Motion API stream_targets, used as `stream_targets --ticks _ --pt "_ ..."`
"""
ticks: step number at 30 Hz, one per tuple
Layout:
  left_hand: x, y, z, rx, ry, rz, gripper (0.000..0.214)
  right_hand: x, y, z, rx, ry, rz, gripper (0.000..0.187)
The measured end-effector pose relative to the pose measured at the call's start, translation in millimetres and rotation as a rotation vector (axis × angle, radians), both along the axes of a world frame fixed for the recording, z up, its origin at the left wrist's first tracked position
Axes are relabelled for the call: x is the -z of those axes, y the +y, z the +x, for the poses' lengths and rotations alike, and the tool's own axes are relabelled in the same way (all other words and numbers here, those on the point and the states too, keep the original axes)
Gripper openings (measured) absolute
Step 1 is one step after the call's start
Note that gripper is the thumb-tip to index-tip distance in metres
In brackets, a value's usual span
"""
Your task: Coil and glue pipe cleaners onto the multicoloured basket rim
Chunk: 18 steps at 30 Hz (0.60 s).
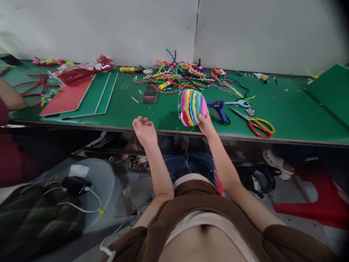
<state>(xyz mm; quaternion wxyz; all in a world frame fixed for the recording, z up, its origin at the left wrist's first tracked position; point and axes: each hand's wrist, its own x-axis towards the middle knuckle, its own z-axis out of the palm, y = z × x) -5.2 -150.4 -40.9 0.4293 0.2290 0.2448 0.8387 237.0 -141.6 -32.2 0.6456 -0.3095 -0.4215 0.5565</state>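
The green counter carries a pile of pipe cleaners beyond both hands. The right hand grips the striped fuzzy ball from below, upright on the counter (probably to show its face). The left hand rests empty at the edge, fingers half curled. A glue gun lies just right of the ball.

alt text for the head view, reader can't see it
The right hand holds a rainbow-striped fuzzy disc upright on a green table, while the left hand rests empty at the table's edge. A blue glue gun and scissors lie to the disc's right, a tangle of pipe cleaners behind.
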Motion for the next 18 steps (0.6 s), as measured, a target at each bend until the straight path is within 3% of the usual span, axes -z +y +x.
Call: stream_targets --ticks 2,5,8,14,18 --pt "-8.1 -4.3 19.6 0.086 0.07 0.013 0.028 -0.3 -0.5 0.9 -0.017 -0.013 0.007 0.071" --pt "-17.8 -9.3 47.3 0.328 0.122 0.01 0.025 -0.4 -1.2 1.8 -0.025 -0.026 0.011 0.073" --pt "-22.5 -12.2 64.2 0.432 0.124 -0.033 0.026 0.4 -1.0 1.8 -0.027 -0.03 0.022 0.074" --pt "-24.5 -14.8 71.9 0.423 0.199 -0.062 0.028 0.0 -1.0 0.3 -0.034 -0.025 0.051 0.071" --pt "-21.4 -13.6 73.0 0.345 0.31 -0.081 0.03 -1.6 -1.9 0.4 -0.037 -0.017 0.032 0.073"
